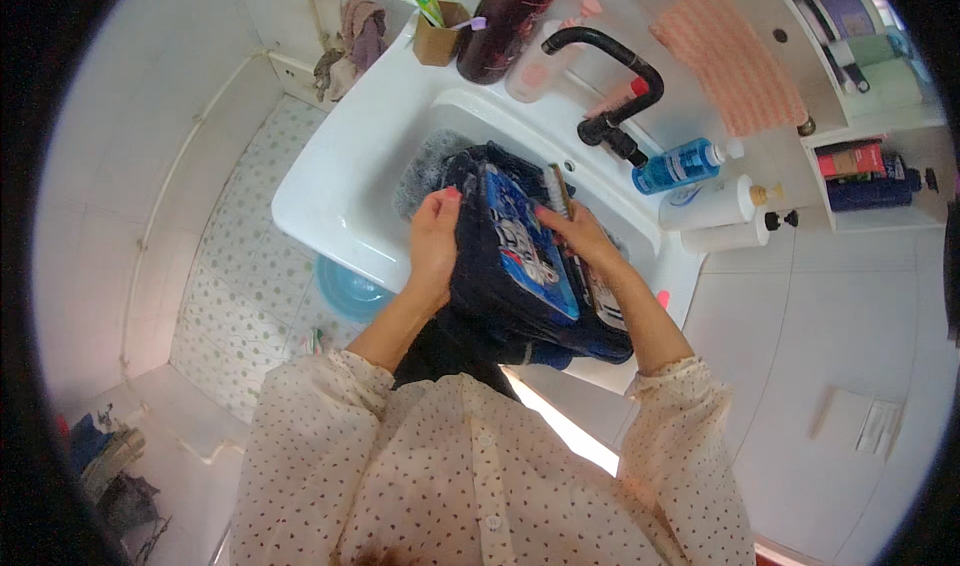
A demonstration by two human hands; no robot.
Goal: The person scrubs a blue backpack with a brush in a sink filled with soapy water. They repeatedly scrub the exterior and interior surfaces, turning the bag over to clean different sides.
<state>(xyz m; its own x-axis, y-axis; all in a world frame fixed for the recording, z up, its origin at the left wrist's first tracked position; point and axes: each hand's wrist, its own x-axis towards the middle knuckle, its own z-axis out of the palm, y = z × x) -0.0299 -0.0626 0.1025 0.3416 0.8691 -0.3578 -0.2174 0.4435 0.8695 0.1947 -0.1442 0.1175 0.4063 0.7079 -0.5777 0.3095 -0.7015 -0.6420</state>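
Note:
A dark blue backpack (pixel 475 266) with a shiny blue cartoon panel (pixel 530 246) on its front leans over the near rim of the white sink (pixel 330 201). Its upper end hangs into the basin. My left hand (pixel 435 241) is closed on the left side of the bag. On the other side, my right hand (pixel 583 239) is closed around a scrubbing brush (pixel 557 188) with pale bristles, and its thumb rests on the panel's edge. Part of the brush is hidden by that hand. Foamy water (pixel 425 171) shows in the basin beyond the bag.
A black faucet (pixel 650 81) arches over the far rim. Along the ledge stand a dark red bottle (pixel 510 21), a toothbrush cup (pixel 437 41), a blue liquid bottle (pixel 680 166) and white pump bottles (pixel 710 204). A blue basin (pixel 345 291) sits on the floor at left.

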